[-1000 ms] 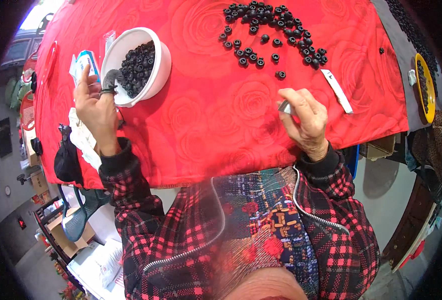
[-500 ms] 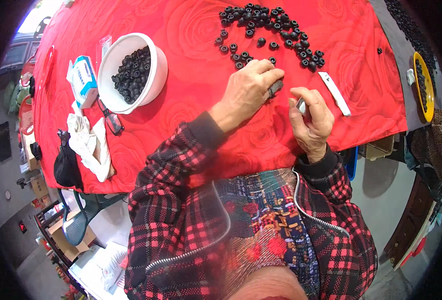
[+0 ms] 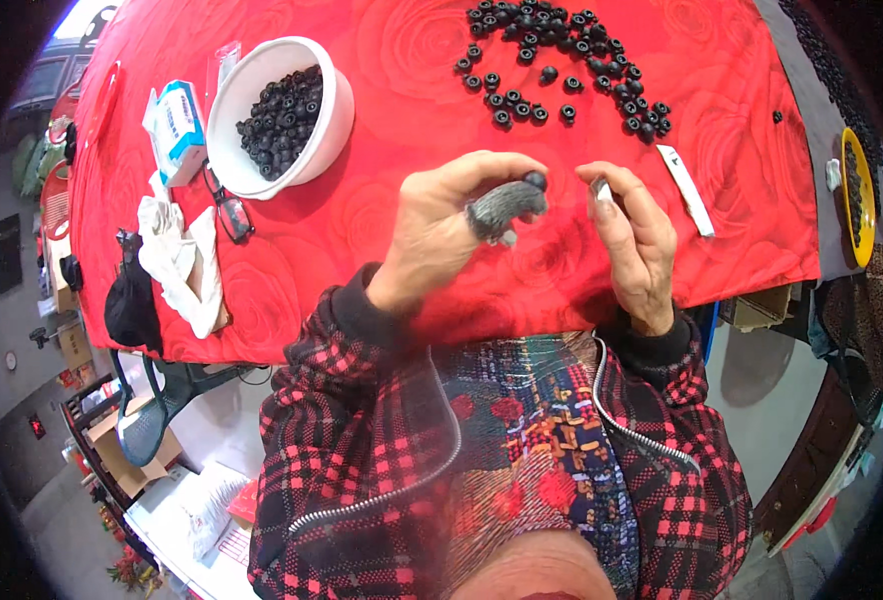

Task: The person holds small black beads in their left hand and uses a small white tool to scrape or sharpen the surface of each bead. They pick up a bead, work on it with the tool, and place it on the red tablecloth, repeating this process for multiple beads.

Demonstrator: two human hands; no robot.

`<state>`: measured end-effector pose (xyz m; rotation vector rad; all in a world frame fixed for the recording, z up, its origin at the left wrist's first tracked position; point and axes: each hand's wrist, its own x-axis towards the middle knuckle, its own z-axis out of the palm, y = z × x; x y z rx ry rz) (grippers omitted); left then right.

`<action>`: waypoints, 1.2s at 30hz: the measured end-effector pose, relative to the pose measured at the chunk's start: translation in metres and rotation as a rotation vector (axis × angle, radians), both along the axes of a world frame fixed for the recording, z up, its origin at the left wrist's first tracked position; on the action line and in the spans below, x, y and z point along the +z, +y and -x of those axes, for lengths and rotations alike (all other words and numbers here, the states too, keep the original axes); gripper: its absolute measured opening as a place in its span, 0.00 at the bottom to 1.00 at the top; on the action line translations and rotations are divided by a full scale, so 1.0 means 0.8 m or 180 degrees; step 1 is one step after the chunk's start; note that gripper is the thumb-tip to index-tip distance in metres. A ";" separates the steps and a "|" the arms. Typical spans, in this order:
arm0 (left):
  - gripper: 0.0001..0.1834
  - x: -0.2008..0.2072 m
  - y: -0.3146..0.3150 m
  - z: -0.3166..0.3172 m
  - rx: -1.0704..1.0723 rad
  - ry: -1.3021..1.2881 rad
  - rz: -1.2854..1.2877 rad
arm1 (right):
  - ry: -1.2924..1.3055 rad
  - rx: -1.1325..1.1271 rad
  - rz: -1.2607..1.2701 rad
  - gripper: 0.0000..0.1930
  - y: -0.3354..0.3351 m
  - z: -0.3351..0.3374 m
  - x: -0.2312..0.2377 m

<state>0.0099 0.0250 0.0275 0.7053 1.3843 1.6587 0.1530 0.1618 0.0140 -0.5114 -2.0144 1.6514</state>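
Observation:
My left hand (image 3: 434, 225) is raised over the near part of the red-covered table. It pinches one small, round black piece (image 3: 535, 180) between the thumb and a finger wrapped in a grey knitted finger cover (image 3: 502, 208). Facing it across a short gap is my right hand (image 3: 640, 235), its thumb and fingers closed on a small, shiny metal blade (image 3: 603, 188). The blade and the piece are apart. Beyond my hands, many black round pieces (image 3: 602, 48) with ring-shaped openings lie in a loose curve on the cloth.
A white bowl (image 3: 338, 125) of black pieces sits at left, beside a blue-and-white box (image 3: 178, 130), glasses (image 3: 232, 215) and a white cloth (image 3: 194, 270). A flat white strip (image 3: 686, 192) lies right of my right hand. A yellow dish (image 3: 864, 225) stands at far right.
My left hand has drawn back from the loose pieces toward me and turned, now showing a black piece in its pinch. The right hand stays close by, still holding the blade.

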 end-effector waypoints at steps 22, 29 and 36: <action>0.14 0.001 -0.023 -0.013 0.0239 0.0135 -0.0244 | 0.0301 0.0503 -0.1271 0.11 -0.010 0.034 0.027; 0.14 -0.005 -0.022 -0.010 0.0213 0.0151 -0.0309 | 0.0273 0.0541 -0.1209 0.10 -0.008 0.036 0.024; 0.13 -0.006 -0.021 -0.008 0.0157 0.0225 -0.0240 | 0.0285 0.0590 -0.1170 0.09 -0.006 0.036 0.022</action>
